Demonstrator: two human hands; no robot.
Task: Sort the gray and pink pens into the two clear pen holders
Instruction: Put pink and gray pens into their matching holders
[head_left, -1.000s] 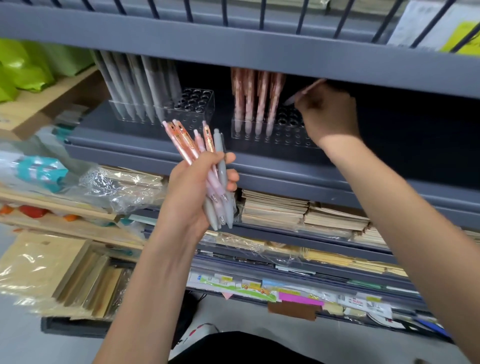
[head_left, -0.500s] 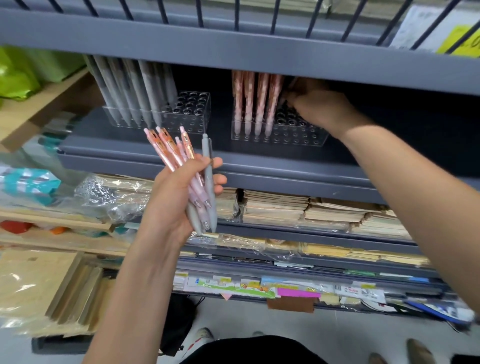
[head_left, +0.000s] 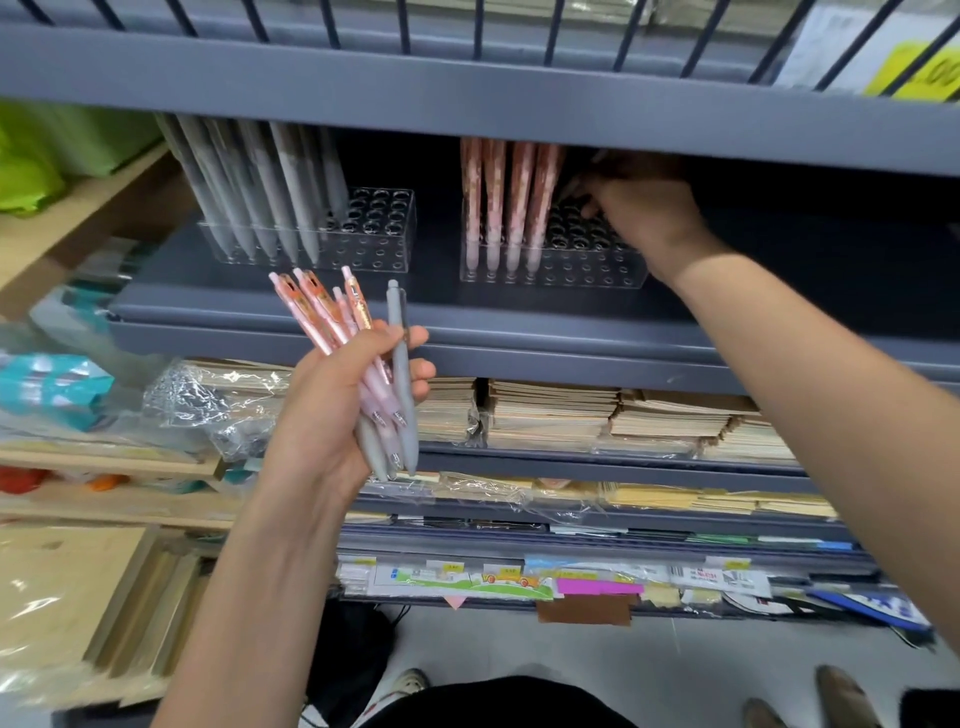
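Pens fan out of the left hand, which grips a bundle in front of the gray shelf. Several pink ones lean left and one gray pen stands upright on the right side, with the thumb laid across them. Grip and bundle look the same as a second ago.

On the shelf, the left clear holder carries a row of gray pens in its left part. The right clear holder carries a row of pink pens, also in its left part.

The right hand has moved. A second ago it held a pen raised in front of the upper shelf edge. Now it is tucked under that edge, fingers curled over the far holes of the right holder, just right of the standing pink pens. Shadow covers the fingertips, so whether a pen is held there cannot be told.

Stacks of notebooks lie on the shelf below.
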